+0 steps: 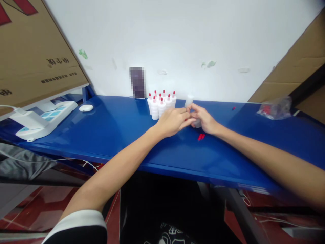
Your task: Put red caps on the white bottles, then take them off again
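Note:
My left hand (174, 121) and my right hand (205, 119) meet above the blue table, their fingertips close together. My right hand is closed around a small white squeeze bottle (197, 124), whose lower part shows beneath the fingers. Curled against it are the fingers of my left hand; what they pinch is hidden. Another whitish piece (189, 100) shows just behind the fingers; I cannot tell if it is a separate bottle. Left of my hands, several white bottles with red tips (155, 109) stand upright in a cluster. Loose red caps (201, 137) lie just below my right hand.
The blue table (122, 135) meets a white wall. A phone-like blurred item (137, 83) leans there. To the left are a power strip (54, 117) with a plugged charger and a white case (86, 107). A plastic bag (275, 109) and a red cap (234, 108) lie right.

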The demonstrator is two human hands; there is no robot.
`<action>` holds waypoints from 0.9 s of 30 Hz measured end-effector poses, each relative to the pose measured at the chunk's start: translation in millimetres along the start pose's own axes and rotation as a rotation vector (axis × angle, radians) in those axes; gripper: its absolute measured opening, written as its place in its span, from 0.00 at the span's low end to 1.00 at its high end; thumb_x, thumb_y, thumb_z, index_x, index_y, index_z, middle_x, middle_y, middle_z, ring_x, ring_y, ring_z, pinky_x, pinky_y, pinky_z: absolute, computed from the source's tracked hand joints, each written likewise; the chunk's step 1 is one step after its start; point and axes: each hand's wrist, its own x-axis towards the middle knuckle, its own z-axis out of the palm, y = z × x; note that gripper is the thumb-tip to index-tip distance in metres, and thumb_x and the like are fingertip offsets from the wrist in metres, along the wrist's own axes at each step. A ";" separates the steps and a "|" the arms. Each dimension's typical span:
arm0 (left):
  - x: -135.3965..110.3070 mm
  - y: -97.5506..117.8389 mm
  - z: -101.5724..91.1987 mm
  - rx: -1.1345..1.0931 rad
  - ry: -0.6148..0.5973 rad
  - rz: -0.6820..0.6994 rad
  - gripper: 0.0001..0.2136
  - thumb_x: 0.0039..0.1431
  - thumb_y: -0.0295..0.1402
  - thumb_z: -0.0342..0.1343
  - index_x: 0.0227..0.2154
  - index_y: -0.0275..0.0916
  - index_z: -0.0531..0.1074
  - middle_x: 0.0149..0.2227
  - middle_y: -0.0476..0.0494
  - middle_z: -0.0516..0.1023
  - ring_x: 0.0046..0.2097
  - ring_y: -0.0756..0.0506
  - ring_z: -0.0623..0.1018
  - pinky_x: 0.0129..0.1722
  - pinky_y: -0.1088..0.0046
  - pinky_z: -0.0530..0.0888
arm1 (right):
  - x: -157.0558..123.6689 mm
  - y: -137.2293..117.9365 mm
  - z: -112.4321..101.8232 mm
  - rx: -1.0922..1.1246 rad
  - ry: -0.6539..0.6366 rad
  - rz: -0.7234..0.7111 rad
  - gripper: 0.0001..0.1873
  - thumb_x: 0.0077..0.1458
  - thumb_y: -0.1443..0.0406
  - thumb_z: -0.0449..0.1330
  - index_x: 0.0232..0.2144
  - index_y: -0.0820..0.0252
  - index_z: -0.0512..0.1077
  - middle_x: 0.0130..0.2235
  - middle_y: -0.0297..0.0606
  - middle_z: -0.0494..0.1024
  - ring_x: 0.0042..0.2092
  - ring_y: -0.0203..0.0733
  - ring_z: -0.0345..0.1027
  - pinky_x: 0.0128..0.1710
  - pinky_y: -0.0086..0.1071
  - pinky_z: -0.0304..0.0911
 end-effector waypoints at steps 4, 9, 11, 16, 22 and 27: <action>-1.7 1.3 -3.3 -0.058 0.073 0.071 0.19 0.75 0.42 0.47 0.35 0.37 0.78 0.45 0.39 0.82 0.41 0.45 0.80 0.39 0.67 0.71 | 4.1 4.8 -3.3 0.071 0.078 0.040 0.12 0.56 0.53 0.55 0.36 0.53 0.62 0.21 0.28 0.70 0.20 0.38 0.61 0.21 0.33 0.56; 1.2 9.5 -3.5 -0.191 0.043 0.186 0.19 0.76 0.39 0.47 0.32 0.38 0.77 0.48 0.40 0.83 0.48 0.43 0.81 0.49 0.63 0.73 | 1.5 -1.1 2.4 0.051 0.102 0.042 0.27 0.60 0.37 0.51 0.37 0.53 0.66 0.22 0.31 0.71 0.22 0.40 0.64 0.23 0.35 0.60; 1.7 10.9 -2.3 -0.245 0.008 0.188 0.19 0.76 0.38 0.46 0.32 0.38 0.77 0.46 0.40 0.83 0.47 0.44 0.81 0.48 0.64 0.75 | -0.2 -3.4 3.8 0.031 0.087 0.037 0.31 0.58 0.33 0.50 0.37 0.53 0.68 0.25 0.33 0.74 0.24 0.41 0.67 0.25 0.36 0.62; 0.7 6.5 -0.7 -0.305 0.009 0.108 0.18 0.75 0.37 0.47 0.31 0.38 0.75 0.44 0.39 0.83 0.45 0.46 0.81 0.46 0.66 0.77 | -0.3 -1.0 4.2 0.054 0.048 0.045 0.33 0.57 0.32 0.50 0.39 0.53 0.68 0.24 0.32 0.73 0.24 0.40 0.65 0.24 0.34 0.60; -2.0 -10.4 -14.8 -0.299 0.252 -0.003 0.20 0.76 0.38 0.44 0.29 0.38 0.73 0.34 0.42 0.82 0.38 0.48 0.79 0.40 0.70 0.74 | 1.2 4.4 3.6 0.000 0.104 0.016 0.30 0.61 0.37 0.50 0.36 0.55 0.68 0.19 0.29 0.69 0.21 0.38 0.61 0.25 0.33 0.60; -5.3 -20.3 -19.5 -0.167 0.196 -0.092 0.23 0.74 0.40 0.45 0.23 0.38 0.71 0.22 0.47 0.73 0.26 0.50 0.71 0.29 0.71 0.64 | -3.8 2.6 2.7 -0.127 0.144 0.010 0.27 0.65 0.41 0.49 0.35 0.56 0.71 0.18 0.30 0.69 0.20 0.38 0.62 0.24 0.33 0.58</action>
